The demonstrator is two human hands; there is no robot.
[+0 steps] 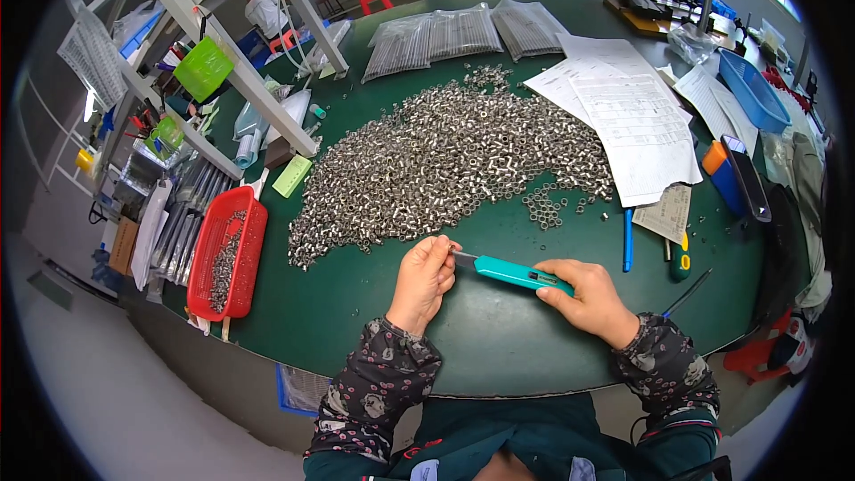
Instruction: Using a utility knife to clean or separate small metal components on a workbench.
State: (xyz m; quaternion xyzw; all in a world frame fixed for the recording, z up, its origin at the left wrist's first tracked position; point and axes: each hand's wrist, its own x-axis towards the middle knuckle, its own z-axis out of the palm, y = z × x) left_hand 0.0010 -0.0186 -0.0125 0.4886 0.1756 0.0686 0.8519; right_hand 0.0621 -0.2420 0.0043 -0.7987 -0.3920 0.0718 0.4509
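My right hand (588, 296) is closed around the handle of a teal utility knife (517, 273), held level over the green table. The knife's blade points left and its tip meets the fingertips of my left hand (422, 278). There, thumb and forefinger pinch a small metal ring, mostly covered by the fingers. Beyond both hands spreads a large heap of small shiny metal rings (445, 156). A thin patch of loose rings (543, 207) lies at the heap's near right side.
A red basket (253, 254) with metal pieces stands at the left edge. Papers (634, 129), a blue pen (628, 240), a phone (746, 178) and a yellow-green-handled tool (681, 260) lie right. Plastic bags of metal rods (459, 33) lie behind the heap. Shelf legs (267, 107) rise left.
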